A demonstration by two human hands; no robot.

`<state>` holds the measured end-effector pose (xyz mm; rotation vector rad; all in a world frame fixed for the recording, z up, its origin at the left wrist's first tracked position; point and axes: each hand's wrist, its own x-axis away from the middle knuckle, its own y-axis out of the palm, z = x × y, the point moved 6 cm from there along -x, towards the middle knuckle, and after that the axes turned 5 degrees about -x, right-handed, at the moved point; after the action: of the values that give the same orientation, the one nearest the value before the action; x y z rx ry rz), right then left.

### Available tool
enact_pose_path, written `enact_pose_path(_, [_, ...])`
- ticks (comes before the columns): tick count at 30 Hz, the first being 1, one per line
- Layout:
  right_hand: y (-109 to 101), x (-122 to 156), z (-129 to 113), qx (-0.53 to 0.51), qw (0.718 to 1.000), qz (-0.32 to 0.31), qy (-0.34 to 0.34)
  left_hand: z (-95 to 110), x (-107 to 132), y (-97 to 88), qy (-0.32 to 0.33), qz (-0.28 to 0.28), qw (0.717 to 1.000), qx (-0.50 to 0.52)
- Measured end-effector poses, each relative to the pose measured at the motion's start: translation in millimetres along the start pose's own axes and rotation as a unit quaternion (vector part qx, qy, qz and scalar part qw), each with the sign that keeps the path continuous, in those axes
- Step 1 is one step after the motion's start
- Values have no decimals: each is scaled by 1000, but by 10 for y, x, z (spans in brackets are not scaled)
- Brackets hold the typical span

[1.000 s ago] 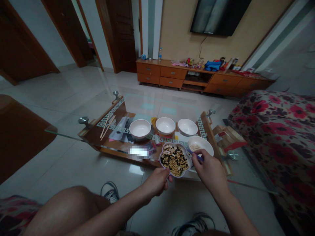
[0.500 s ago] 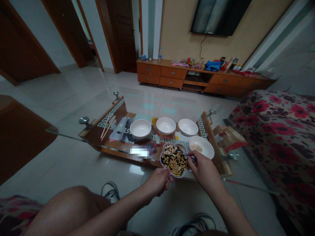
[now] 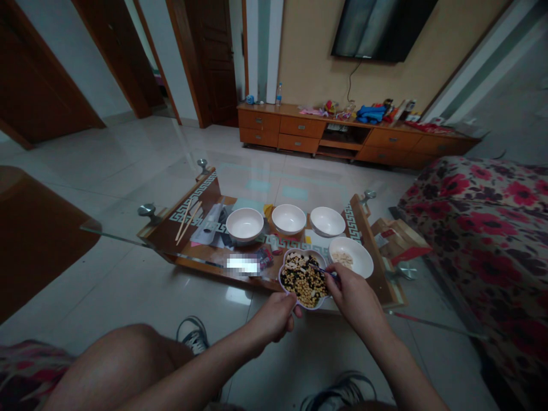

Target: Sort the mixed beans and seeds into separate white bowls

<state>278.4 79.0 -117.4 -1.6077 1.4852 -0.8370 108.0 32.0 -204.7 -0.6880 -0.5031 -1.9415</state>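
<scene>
Flower-shaped dish point(image 3: 305, 279), entry one: location and contents?
Held up just past the left fingers point(image 3: 283, 301), over the near edge of the glass-topped counter point(image 3: 111, 234). Contents: yellow beans point(image 3: 306, 294), black beans point(image 3: 295, 279) and pale flakes point(image 3: 291, 262), all mixed.

Left hand point(image 3: 272, 317), condition?
Closed, fingers curled around the dish's near rim.

Right hand point(image 3: 351, 299)?
Closed in a pinch, fingers on a thin pick point(image 3: 323, 270) with a dark blue grip. Whether it's one piece or a pair can't be told at this size.

Latest change?
Right hand shifted left, and the pick's tip moved from the dish's edge to over the mix. Left hand barely moved.

Nearby stock?
White bowl with pale bits point(image 3: 363, 264), just beyond the right fingers, almost touching the dish. Three white bowls point(image 3: 288, 220) in a row further ahead. Chopsticks point(image 3: 187, 221) well left of the fingers.

Edges and room?
Tight on the far right, where that bowl sits close to the dish. Wider to the left, along the wooden shelf point(image 3: 205, 262) beneath the glass. Floor tiles point(image 3: 308, 348) lie below both hands.
</scene>
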Motion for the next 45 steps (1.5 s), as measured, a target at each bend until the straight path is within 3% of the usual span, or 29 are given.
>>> enact_pose_path(11, [-46, 35, -41, 59, 998, -2, 6, 76, 68, 10, 4, 2, 1000, 1])
enact_pose_path(20, [-103, 49, -81, 64, 997, 33, -19, 39, 29, 15, 5, -1, 1000, 0])
enact_pose_path(27, [-289, 63, -30, 50, 994, 102, -7, 65, 58, 2, 18, 0, 1000, 5])
enact_pose_path(35, [-600, 101, 145, 116, 971, 191, 86, 76, 83, 17, 9, -5, 1000, 15])
enact_pose_path(39, [-587, 103, 175, 107, 971, 176, 122, 72, 59, 27, 19, -5, 1000, 6])
enact_pose_path(45, [-450, 78, 140, 81, 982, 123, 122, 74, 56, 24, 20, -3, 1000, 8])
